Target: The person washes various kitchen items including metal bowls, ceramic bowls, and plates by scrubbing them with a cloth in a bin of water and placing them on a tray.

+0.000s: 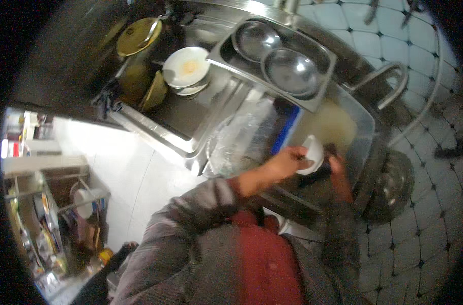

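My left hand grips a small white bowl by its rim, tilted on its side. Close to the bowl's right is my right hand, blurred, with something dark at its fingertips. Whether it holds that dark thing, I cannot tell. Both hands are over the front of a translucent plastic tub with cloudy, yellowish liquid in it.
Beyond the tub, a rectangular steel pan holds two round steel bowls. Stained white plates are stacked at left, near a yellowish round vessel with a spoon. Clear plastic lies left of my hands. A curved metal faucet stands at right.
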`<state>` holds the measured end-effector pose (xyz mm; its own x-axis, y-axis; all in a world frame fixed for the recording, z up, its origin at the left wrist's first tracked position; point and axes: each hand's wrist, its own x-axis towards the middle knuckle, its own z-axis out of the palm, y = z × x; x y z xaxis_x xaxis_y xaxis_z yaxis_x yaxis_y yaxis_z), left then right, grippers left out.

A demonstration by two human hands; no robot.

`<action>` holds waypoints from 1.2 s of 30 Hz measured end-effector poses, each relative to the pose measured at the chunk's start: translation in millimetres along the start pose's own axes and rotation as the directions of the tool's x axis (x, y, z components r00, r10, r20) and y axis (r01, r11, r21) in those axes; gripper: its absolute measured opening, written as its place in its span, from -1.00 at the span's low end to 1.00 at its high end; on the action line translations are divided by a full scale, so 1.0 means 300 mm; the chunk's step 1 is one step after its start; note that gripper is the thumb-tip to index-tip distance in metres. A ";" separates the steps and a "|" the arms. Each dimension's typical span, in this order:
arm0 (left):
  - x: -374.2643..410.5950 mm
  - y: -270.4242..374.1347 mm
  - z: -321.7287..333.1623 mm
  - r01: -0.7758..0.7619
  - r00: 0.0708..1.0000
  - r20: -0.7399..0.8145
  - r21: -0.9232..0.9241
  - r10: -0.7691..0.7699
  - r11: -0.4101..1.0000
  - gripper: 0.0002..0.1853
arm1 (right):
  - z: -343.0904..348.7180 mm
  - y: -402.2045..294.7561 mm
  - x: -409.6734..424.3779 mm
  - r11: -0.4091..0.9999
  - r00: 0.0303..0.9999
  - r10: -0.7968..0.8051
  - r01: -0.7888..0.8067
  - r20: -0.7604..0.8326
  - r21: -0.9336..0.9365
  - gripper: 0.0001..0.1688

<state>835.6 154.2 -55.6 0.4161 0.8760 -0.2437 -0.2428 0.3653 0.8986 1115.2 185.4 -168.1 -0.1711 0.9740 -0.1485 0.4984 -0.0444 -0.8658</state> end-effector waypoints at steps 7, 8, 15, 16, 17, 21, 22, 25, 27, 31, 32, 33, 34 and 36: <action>0.156 -0.143 0.069 0.140 0.976 -0.204 0.328 -0.075 0.934 -0.74 | 0.129 -0.361 -0.153 0.931 0.947 -0.229 0.146 -0.223 -0.335 -0.62; 0.159 -0.162 0.061 0.141 0.972 -0.225 0.335 -0.066 0.932 -0.74 | 0.161 -0.320 -0.130 0.913 0.943 -0.267 0.181 -0.200 -0.367 -0.62; 0.124 -0.169 0.044 0.140 0.990 -0.068 0.252 -0.127 0.957 -0.75 | 0.121 -0.295 0.122 0.821 0.891 0.437 -0.451 0.125 0.349 -0.48; 0.115 -0.152 0.047 0.113 0.994 -0.009 0.151 -0.113 0.982 -0.76 | 0.071 -0.219 0.155 0.753 0.840 0.502 -0.542 0.207 0.373 -0.43; 0.115 -0.159 0.039 0.057 0.998 -0.006 0.107 -0.057 0.993 -0.79 | 0.064 -0.163 0.146 0.756 0.877 0.437 -0.478 0.199 0.447 -0.42; 0.125 -0.073 0.066 0.137 0.989 0.016 -0.434 -0.145 0.890 -0.86 | -0.079 0.283 0.044 0.450 0.864 0.495 -0.347 0.093 0.823 -0.48; 0.101 -0.095 -0.013 0.111 0.976 -0.106 -0.514 -0.191 0.851 -0.85 | 0.166 -0.181 0.059 0.435 0.846 0.527 -0.348 0.079 0.830 -0.47; 0.124 -0.092 0.030 0.031 0.953 -0.169 -0.770 -0.251 0.637 -0.83 | 0.226 -0.396 -0.025 0.422 0.882 0.470 -0.181 -0.044 0.889 -0.38; 0.153 -0.169 0.041 0.020 0.956 -0.188 -0.723 -0.224 0.691 -0.86 | 0.234 -0.321 -0.066 0.717 0.904 0.361 -0.112 -0.229 0.688 -0.43; 0.121 -0.136 0.086 0.085 0.950 -0.238 -0.420 -0.200 0.904 -0.83 | 0.281 -0.403 -0.113 0.994 0.912 0.090 -0.107 -0.400 -0.021 -0.54; 0.098 -0.084 0.092 0.164 0.939 -0.242 -0.306 -0.244 0.938 -0.81 | 0.277 -0.417 -0.099 0.976 0.929 -0.072 -0.009 -0.363 -0.216 -0.55; 0.083 -0.055 0.095 0.237 0.925 -0.258 -0.188 -0.281 0.953 -0.80 | 0.274 -0.425 -0.081 0.911 0.930 -0.228 0.099 -0.289 -0.400 -0.57; 0.087 -0.091 0.097 0.110 0.945 -0.289 -0.164 -0.154 0.980 -0.76 | 0.273 -0.423 -0.066 0.925 0.929 -0.227 0.111 -0.294 -0.364 -0.59; 0.076 -0.060 0.094 0.208 0.951 -0.199 -0.158 -0.237 0.965 -0.76 | 0.258 -0.413 -0.017 0.987 0.953 -0.052 0.003 -0.299 -0.162 -0.61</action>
<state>874.1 158.9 -67.0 0.2790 0.8091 -0.5173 -0.2862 0.5843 0.7594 988.6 168.7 -96.9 0.0647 0.9968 0.0462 0.6292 -0.0048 -0.7772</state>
